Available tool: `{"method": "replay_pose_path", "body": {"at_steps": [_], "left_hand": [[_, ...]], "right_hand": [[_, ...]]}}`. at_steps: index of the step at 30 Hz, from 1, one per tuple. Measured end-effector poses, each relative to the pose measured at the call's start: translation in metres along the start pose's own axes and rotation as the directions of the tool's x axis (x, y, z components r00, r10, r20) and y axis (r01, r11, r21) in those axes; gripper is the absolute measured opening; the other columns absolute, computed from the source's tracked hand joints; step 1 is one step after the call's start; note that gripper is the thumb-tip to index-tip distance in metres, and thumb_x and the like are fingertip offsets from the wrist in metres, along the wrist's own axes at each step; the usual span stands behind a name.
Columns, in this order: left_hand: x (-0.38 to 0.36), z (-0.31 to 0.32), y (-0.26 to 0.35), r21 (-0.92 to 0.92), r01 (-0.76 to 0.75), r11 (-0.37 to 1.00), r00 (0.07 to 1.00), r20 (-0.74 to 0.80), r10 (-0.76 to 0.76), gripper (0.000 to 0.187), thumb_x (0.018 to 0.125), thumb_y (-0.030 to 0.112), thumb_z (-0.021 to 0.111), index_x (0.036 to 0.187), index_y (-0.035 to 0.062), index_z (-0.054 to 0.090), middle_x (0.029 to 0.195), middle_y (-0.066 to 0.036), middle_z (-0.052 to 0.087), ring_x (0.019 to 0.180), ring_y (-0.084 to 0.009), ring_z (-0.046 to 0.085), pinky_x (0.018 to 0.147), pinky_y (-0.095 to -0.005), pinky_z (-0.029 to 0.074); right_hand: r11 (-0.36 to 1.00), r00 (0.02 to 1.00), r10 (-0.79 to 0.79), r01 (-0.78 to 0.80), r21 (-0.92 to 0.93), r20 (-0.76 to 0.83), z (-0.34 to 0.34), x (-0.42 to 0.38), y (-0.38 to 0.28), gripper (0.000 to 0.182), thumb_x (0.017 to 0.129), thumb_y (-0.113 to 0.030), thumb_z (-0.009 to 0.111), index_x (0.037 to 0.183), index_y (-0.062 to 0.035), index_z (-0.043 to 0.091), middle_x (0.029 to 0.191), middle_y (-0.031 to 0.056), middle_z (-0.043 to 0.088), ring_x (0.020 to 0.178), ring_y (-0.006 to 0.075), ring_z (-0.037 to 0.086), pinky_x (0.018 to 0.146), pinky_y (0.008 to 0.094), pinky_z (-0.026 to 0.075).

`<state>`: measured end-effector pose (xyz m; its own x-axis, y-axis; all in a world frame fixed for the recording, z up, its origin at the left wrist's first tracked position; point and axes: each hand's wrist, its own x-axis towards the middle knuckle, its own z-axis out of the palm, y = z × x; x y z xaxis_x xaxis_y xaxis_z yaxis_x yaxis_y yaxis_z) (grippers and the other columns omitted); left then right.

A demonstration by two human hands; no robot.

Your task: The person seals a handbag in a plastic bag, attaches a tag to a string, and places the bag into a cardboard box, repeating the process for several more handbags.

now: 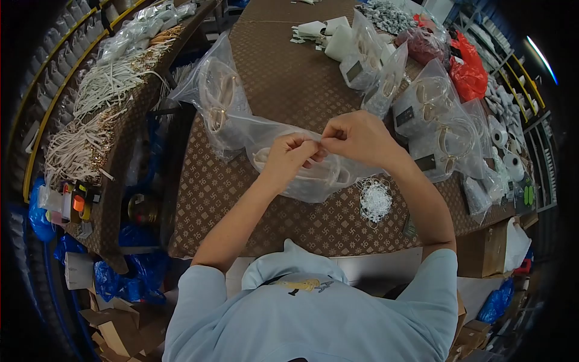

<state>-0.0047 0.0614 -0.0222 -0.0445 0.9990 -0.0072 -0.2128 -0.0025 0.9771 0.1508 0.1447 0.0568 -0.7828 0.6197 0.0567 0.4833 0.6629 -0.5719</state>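
A clear plastic bag [313, 187] with pale strapped items inside lies on the patterned table in front of me. My left hand [291, 158] is closed on the upper edge of this bag. Close beside it, my right hand [356, 140] pinches the same edge, fingertips nearly meeting those of the left. Just left of the hands, another clear bag [222, 96] holds a beige strapped item with a gold-coloured buckle. A loose pile of white string-like loops [375, 201] rests right of the bag, below my right forearm.
Several filled clear bags [425, 108] stand along the table's right side. Behind them are red plastic bags [468, 66]. White rolled pieces [325, 30] lie at the far end. A side bench at left carries bundles of pale straps [84, 145]. Cardboard boxes [482, 250] sit below the right edge.
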Motion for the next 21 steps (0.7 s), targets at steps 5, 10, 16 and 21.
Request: {"method": "replay_pose_path", "body": {"at_steps": [5, 10, 16, 21], "left_hand": [[0.001, 0.007, -0.017, -0.009, -0.125, 0.992, 0.992, 0.008, 0.125, 0.018, 0.083, 0.015, 0.054, 0.081, 0.0002, 0.064, 0.075, -0.002, 0.064, 0.069, -0.0061, 0.056, 0.059, -0.0198, 0.043], [-0.026, -0.003, -0.033, 0.136, -0.063, 0.989, 0.992, 0.115, 0.047, 0.016, 0.080, 0.010, 0.053, 0.073, -0.0013, 0.062, 0.068, -0.002, 0.062, 0.064, -0.0043, 0.053, 0.057, -0.0220, 0.042], [-0.048, -0.024, -0.029, 0.710, -0.002, 0.705, 0.947, 0.227, -0.226, 0.010, 0.074, 0.009, 0.060, 0.080, 0.0015, 0.064, 0.072, -0.008, 0.062, 0.062, -0.0219, 0.057, 0.059, -0.0311, 0.046], [-0.054, 0.002, 0.009, 0.905, -0.347, 0.246, 0.830, 0.174, 0.530, 0.023, 0.071, 0.013, 0.063, 0.093, 0.0058, 0.062, 0.094, -0.009, 0.060, 0.083, -0.0272, 0.059, 0.065, -0.0354, 0.048]], "right_hand": [[0.936, 0.960, -0.132, 0.039, -0.349, -0.247, 0.011, 0.013, 0.011, 0.007, 0.071, -0.014, 0.059, 0.070, -0.0068, 0.059, 0.069, 0.0073, 0.061, 0.064, 0.0277, 0.060, 0.055, 0.0363, 0.045], [0.815, 0.814, -0.304, -0.047, -0.578, -0.496, 0.006, 0.019, 0.036, 0.010, 0.075, -0.016, 0.061, 0.073, -0.0085, 0.055, 0.072, 0.0049, 0.059, 0.064, 0.0264, 0.060, 0.056, 0.0382, 0.047], [0.791, 0.810, -0.227, -0.171, -0.588, -0.541, 0.014, 0.011, 0.053, 0.010, 0.077, -0.018, 0.061, 0.078, -0.0091, 0.057, 0.078, 0.0042, 0.060, 0.069, 0.0249, 0.061, 0.059, 0.0362, 0.048], [0.961, 0.919, -0.038, -0.075, -0.267, -0.393, 0.015, -0.011, 0.026, 0.025, 0.080, -0.018, 0.061, 0.101, -0.0065, 0.057, 0.091, 0.0083, 0.064, 0.076, 0.0220, 0.063, 0.065, 0.0316, 0.049]]}}
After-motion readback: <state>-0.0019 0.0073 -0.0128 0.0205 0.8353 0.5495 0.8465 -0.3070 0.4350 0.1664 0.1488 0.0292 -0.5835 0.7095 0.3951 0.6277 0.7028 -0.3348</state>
